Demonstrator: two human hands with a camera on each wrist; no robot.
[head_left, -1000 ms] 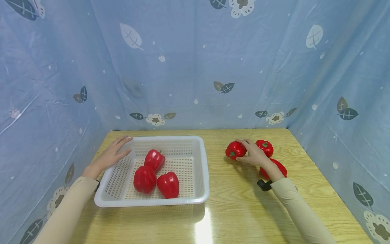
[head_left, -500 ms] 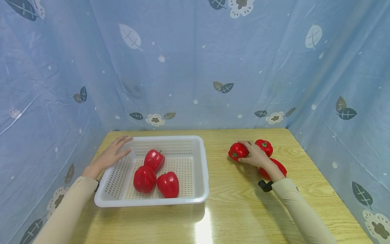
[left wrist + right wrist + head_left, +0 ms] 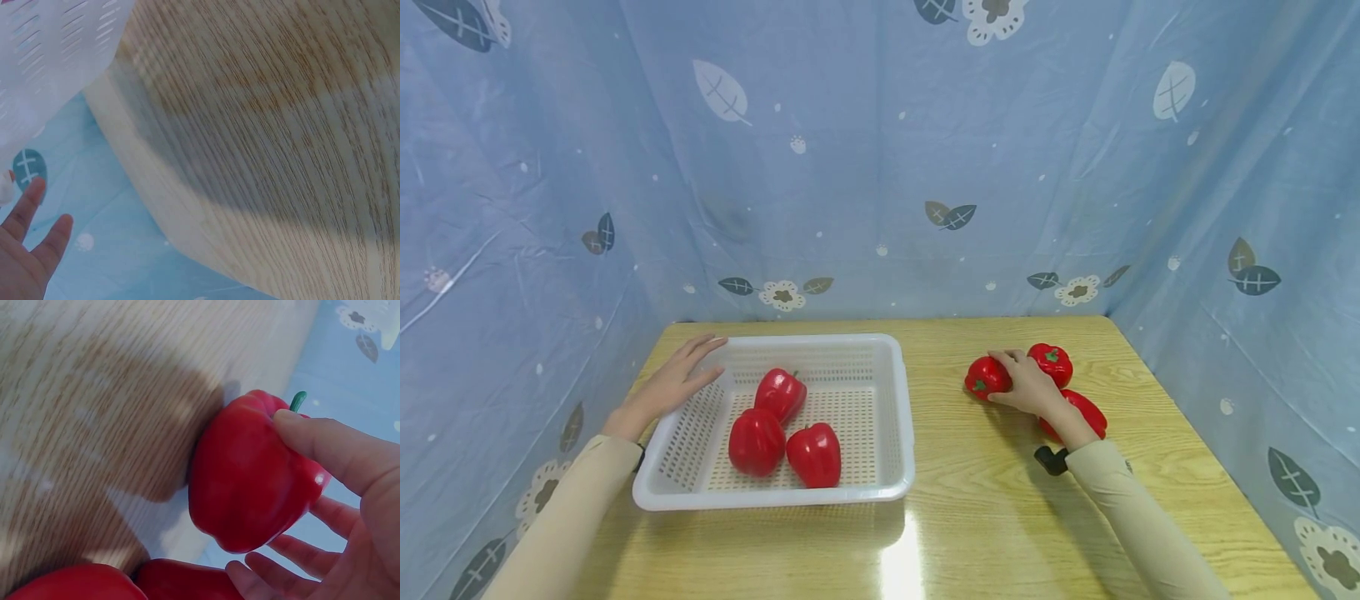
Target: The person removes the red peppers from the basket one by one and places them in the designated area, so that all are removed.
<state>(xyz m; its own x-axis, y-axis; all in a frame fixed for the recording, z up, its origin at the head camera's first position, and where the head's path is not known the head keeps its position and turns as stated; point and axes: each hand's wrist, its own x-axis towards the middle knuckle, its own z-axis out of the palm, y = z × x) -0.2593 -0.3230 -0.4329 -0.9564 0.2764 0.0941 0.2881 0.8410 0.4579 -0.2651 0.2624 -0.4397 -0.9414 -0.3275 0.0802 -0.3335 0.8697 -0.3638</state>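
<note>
My right hand [image 3: 1028, 383] holds a red bell pepper [image 3: 986, 379] with a green stem, on the right half of the table. In the right wrist view, the thumb lies on top of this pepper [image 3: 250, 475] near its stem, and the fingers reach around its far side. Whether it touches the table is hard to tell. Two more red bell peppers lie beside that hand: one behind [image 3: 1051, 364], one partly under the wrist [image 3: 1084, 412]. My left hand [image 3: 672, 385] is at the left rim of a white plastic basket [image 3: 775, 497], its fingers extended and holding nothing.
Three red bell peppers lie together inside the basket, one nearest the back [image 3: 780, 395]. The basket stands on the left half of a wooden table [image 3: 970, 517]. A blue patterned curtain [image 3: 880, 167] encloses the table at the back and both sides.
My right hand and the bell pepper it holds have moved slightly right and toward me. The left hand, the basket and the other peppers stay put.
</note>
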